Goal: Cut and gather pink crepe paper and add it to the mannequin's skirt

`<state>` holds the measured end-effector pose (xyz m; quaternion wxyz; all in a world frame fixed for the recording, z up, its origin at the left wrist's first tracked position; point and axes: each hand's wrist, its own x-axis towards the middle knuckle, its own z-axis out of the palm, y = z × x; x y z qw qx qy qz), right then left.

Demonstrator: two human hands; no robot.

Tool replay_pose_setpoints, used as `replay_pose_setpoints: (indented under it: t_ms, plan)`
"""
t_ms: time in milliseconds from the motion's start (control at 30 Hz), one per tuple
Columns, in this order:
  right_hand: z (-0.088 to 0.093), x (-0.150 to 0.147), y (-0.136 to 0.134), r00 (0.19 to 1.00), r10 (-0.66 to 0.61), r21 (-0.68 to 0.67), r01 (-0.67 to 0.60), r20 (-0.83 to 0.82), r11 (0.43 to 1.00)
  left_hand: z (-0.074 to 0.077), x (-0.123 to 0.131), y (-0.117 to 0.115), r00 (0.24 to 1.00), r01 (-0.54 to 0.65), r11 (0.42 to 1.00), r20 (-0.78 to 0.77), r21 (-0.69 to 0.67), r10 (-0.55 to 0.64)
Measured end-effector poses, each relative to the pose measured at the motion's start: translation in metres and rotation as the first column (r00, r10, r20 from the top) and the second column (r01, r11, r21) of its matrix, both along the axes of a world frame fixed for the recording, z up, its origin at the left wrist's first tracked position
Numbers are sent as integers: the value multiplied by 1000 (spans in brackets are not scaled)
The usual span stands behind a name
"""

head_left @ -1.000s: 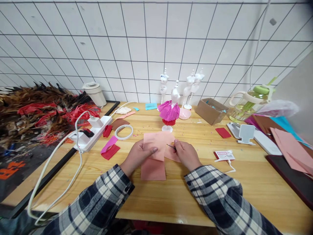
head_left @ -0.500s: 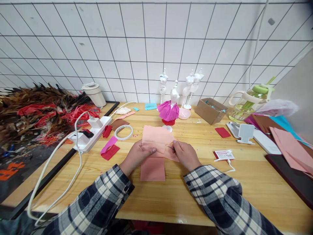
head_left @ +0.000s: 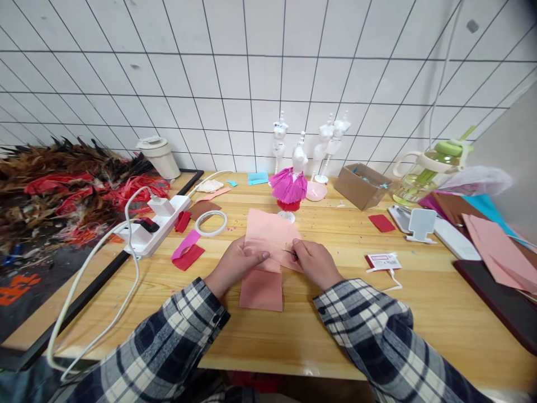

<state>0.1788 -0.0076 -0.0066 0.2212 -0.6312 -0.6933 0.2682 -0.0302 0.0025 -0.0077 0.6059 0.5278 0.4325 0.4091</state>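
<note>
My left hand (head_left: 235, 262) is closed on a sheet of light pink crepe paper (head_left: 264, 226), thumb on top. In my right hand (head_left: 316, 262) is a small pair of scissors (head_left: 289, 252); the thin blades lie at the right part of the sheet, and the fingers hide most of the handles. The sheet appears split near the blades. Below it, a darker pink square of paper (head_left: 260, 291) rests flat on the table. Just beyond the sheet stands a small white dress form (head_left: 299, 159) wearing a magenta and red paper skirt (head_left: 289, 187).
Left of my hands lie a tape roll (head_left: 225, 224), red paper scraps (head_left: 188, 257) and a power strip (head_left: 155, 229) with cables. Further back are white dress forms (head_left: 279, 140) and a cardboard box (head_left: 363, 187). A drinking bottle (head_left: 432, 170) and pink sheets (head_left: 499, 249) are at right.
The view has tilted slightly, so things sit a little higher in the picture. Both hands keep their hold, and the scissors have barely shifted against the paper.
</note>
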Motion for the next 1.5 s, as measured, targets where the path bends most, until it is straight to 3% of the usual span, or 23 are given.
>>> replay_pose_setpoints:
  t_ms: [533, 733, 1100, 1367, 1500]
  plan:
    - [2, -3, 0, 991, 24, 0, -25, 130, 1000, 0, 1, 0, 997, 68, 998, 25, 6, -68]
    - [4, -4, -1, 983, 19, -1, -19, 182, 1000, 1, 3, 0, 1000, -4, 1000, -28, 30, 5]
    - [3, -3, 0, 987, 25, -23, -22, 160, 999, 1, 2, 0, 997, -69, 997, -37, 35, 70]
    - [-2, -4, 0, 992, 59, -16, -57, 113, 998, 5, 7, -4, 1000, 15, 1000, -14, 15, -15]
    - [-2, -6, -1, 992, 89, -22, -87, 93, 996, 7, 10, -5, 999, -2, 1000, -48, 30, 3]
